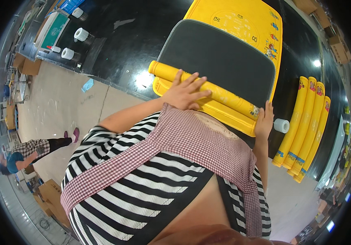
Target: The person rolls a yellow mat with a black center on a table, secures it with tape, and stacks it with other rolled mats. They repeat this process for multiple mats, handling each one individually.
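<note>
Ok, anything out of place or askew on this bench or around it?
One thing: a light blue scrap lies on the floor beside the black table. Otherwise the left hand and right hand press a tidy half-rolled yellow mat, and the finished rolls lie parallel.

- The left hand (183,93) lies flat, fingers spread, on a half-rolled yellow mat (202,87).
- The right hand (264,121) grips that roll's right end.
- Four rolled yellow mats (306,126) lie side by side on the black tabletop (130,45), near a tape roll (281,125).
</note>
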Available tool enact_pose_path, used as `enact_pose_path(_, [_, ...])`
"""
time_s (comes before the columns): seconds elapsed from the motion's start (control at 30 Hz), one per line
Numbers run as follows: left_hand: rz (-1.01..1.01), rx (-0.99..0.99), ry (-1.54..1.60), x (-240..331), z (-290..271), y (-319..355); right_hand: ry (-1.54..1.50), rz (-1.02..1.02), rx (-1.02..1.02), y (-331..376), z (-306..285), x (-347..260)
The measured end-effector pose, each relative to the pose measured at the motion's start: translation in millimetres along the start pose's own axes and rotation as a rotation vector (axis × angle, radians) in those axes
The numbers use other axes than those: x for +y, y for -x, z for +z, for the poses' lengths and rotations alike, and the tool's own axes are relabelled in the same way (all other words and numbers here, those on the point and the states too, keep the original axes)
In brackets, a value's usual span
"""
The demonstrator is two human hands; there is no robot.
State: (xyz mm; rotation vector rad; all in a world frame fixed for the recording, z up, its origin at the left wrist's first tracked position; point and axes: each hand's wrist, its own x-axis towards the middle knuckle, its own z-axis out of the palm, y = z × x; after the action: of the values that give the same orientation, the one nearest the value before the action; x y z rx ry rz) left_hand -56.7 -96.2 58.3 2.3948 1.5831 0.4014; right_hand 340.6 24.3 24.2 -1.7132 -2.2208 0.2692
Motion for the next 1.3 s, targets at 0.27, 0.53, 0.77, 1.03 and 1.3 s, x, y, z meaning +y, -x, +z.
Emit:
enact_pose_path(0.27, [-0.265,-0.236,-0.061,-59,-31,-157,-0.165,-0.358,0.22,-79,7,-78])
enact_pose_path(0.53, [-0.066,-0.011,-0.071,-65,-6,-198,0.116,-0.385,0.052,-118,37,-105])
enact_pose_path(0.77, [-0.118,-0.163,-0.169,-65,-23,-208,0.196,-0.33,-0.092,-165,23,-117])
enact_pose_path(1.03, [0.05,-0.088,-0.144,-12,-5,-112,0.209,-0.378,-0.23,-56,-2,-114])
enact_pose_path(1.3, [0.033,-0.137,-0.077,-1,-14,-94,-0.509,-0.188,-0.234,-52,-42,-76])
